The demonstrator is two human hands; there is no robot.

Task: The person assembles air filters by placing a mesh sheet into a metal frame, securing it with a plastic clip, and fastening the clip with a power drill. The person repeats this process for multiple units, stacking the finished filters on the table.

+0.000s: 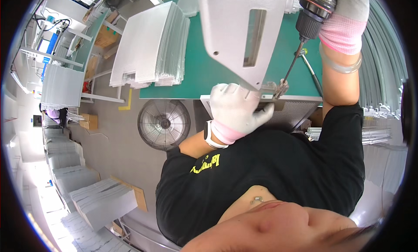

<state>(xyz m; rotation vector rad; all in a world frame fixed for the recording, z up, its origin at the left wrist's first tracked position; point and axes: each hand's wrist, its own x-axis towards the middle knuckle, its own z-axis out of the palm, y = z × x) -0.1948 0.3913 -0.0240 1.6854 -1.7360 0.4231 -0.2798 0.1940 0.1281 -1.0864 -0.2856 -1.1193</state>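
Observation:
My right hand (352, 8), in a white glove with a pink cuff, is closed around a power drill (310, 22); part of its grip lies beyond the upper edge of the view. The drill's long bit (292, 64) points down to a small metal fitting (281, 90) at the edge of a perforated metal panel (300, 115). My left hand (237, 104), gloved the same way, is closed over that panel's white edge, left of the fitting. A large pale grey machine arm (230, 38) with a slot stands just beyond it and hides part of the work.
On the green table (198, 73) stands a stack of perforated sheets (146, 45) at left. A hammer (311, 69) lies under the drill. To the left, a round floor fan (164, 124) stands below the table edge. Long metal strips (385, 60) line the right side.

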